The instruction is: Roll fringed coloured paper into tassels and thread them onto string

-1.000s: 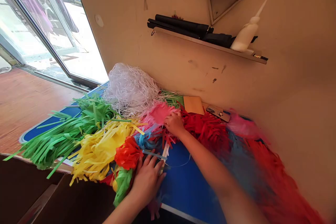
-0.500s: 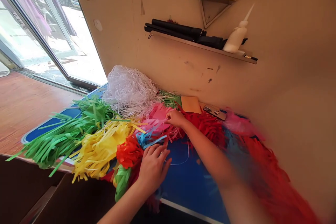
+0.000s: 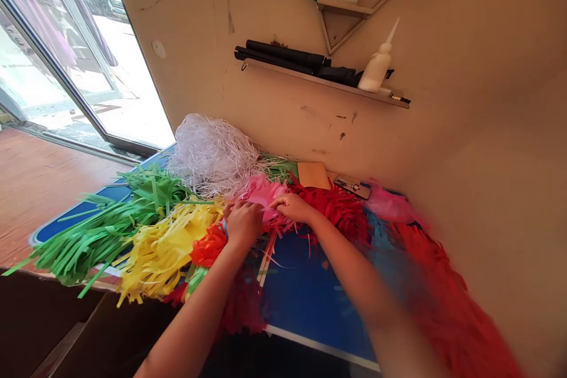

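Observation:
Fringed paper bundles lie in a row on a blue table (image 3: 310,283): green (image 3: 93,236), yellow (image 3: 163,242), orange (image 3: 207,248), pink (image 3: 261,194) and red (image 3: 332,207). My right hand (image 3: 290,208) pinches a thin pink strip at the near edge of the pink bundle. Just left of it, my left hand (image 3: 243,221) lies over the pink and orange paper with its fingers curled. What those fingers grip, if anything, is hidden. The light blue strips are mostly covered by my left hand.
A tangle of white strings (image 3: 212,153) lies behind the bundles. Near the wall are an orange pad (image 3: 313,175) and a phone (image 3: 352,186). A wall shelf (image 3: 328,81) holds black items and a white bottle (image 3: 375,71). More red fringe (image 3: 452,301) is at right.
My left hand has moved up and forward, from below the light blue strips onto the pink paper beside my right hand. The view has shifted a little to the right.

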`<move>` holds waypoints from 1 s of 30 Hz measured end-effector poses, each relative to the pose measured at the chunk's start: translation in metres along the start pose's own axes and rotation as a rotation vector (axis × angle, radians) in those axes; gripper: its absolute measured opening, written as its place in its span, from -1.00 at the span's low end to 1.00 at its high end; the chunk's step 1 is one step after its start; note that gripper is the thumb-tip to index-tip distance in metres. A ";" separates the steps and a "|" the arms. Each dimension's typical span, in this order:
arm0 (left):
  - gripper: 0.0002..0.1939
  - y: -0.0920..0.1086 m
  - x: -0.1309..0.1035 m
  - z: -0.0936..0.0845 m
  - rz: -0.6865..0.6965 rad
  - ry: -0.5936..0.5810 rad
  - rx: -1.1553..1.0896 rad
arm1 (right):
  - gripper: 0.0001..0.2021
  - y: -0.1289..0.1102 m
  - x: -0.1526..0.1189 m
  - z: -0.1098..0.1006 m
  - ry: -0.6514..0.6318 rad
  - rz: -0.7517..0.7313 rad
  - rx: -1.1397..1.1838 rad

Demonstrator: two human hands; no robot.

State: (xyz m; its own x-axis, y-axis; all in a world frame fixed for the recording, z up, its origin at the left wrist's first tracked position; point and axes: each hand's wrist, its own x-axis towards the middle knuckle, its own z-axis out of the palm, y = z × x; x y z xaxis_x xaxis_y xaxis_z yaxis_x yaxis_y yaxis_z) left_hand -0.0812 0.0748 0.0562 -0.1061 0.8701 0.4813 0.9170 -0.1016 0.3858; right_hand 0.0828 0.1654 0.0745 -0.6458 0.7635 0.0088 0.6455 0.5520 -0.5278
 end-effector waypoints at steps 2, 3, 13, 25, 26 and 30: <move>-0.76 -0.010 0.009 -0.006 -0.005 0.012 -0.002 | -0.64 -0.006 -0.008 0.000 0.105 0.021 -0.030; -0.75 -0.013 0.012 -0.011 -0.001 0.020 -0.003 | -0.61 -0.009 -0.012 -0.001 0.162 0.021 -0.045; -0.80 0.041 -0.022 -0.034 0.230 0.269 -0.101 | -0.63 -0.040 0.027 -0.063 0.667 0.165 -0.041; -0.73 0.082 -0.087 -0.034 0.364 0.504 -0.280 | -0.86 -0.058 -0.142 -0.040 1.194 -0.114 -0.699; -0.72 0.090 -0.096 -0.028 0.389 0.477 -0.237 | -0.85 -0.054 -0.156 -0.014 1.146 -0.036 -0.670; -0.71 0.117 -0.131 0.004 0.431 0.356 -0.175 | -0.78 -0.042 -0.202 0.060 1.053 0.222 -0.561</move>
State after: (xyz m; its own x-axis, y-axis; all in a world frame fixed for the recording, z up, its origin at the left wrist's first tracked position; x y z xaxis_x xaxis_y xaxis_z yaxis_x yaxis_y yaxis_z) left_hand 0.0422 -0.0492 0.0348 0.1121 0.5199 0.8468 0.8320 -0.5151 0.2061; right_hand 0.1615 -0.0321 0.0437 -0.0194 0.6142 0.7889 0.9554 0.2440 -0.1665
